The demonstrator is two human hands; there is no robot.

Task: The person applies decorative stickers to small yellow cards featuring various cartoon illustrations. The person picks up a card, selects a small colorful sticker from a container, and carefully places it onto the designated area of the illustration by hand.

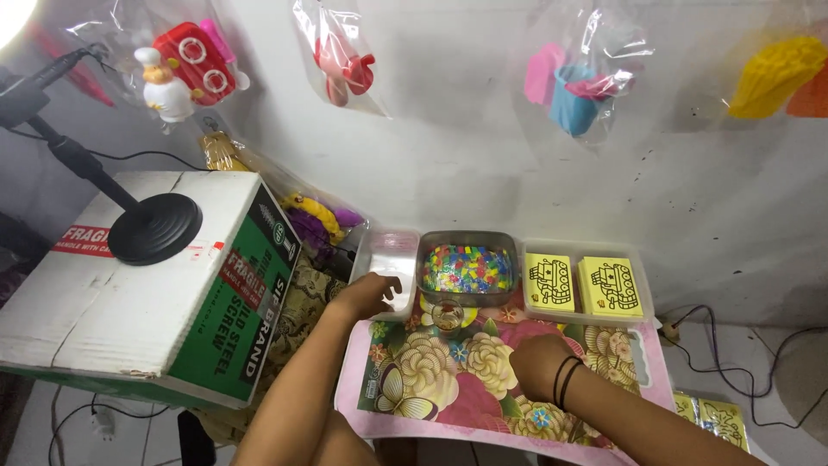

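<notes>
Now, left hand [366,296] touching clear tray [390,256]

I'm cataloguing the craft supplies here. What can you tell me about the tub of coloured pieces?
The tub of coloured pieces is a squarish container with rounded corners and greyish translucent walls, seemingly plastic, open-topped and nearly full of small multicoloured bits. It sits upright between a clear tray and a tray of yellow cards. Neither hand touches it.

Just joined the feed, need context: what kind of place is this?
Probably a small home craft or toy-packing corner: bagged plastic toys hang on the wall, a tub of coloured beads sits beside yellow picture cards, and both hands work over a floral mat.
</notes>
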